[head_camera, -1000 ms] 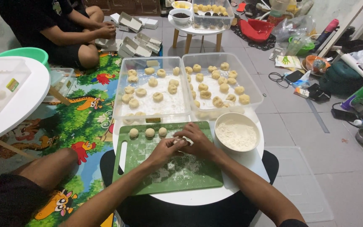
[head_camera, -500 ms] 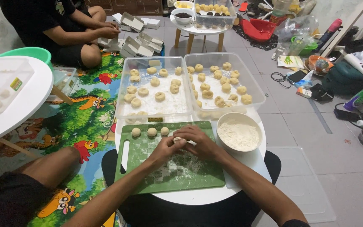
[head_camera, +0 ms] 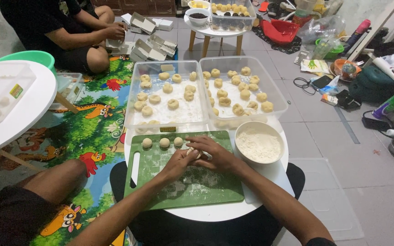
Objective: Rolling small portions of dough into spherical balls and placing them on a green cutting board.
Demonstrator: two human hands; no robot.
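Over the green cutting board [head_camera: 192, 187] on the round white table [head_camera: 215, 213], head view: left hand [head_camera: 177, 163] and right hand [head_camera: 213, 152] are meeting, each grip pinching one small dough piece [head_camera: 191, 153] between fingertips. Three dough balls [head_camera: 163, 142] are lying just beside them; a flour bowl [head_camera: 259, 142] is standing to the right, two clear trays [head_camera: 206, 68] beyond.

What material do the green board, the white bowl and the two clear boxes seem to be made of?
The green board looks like matte plastic: flat, thin, with a moulded handle slot and a dusting of flour. The white bowl may be plastic or ceramic; its smooth rim leaves it open. The two clear boxes look like translucent plastic, since the floor shows through.
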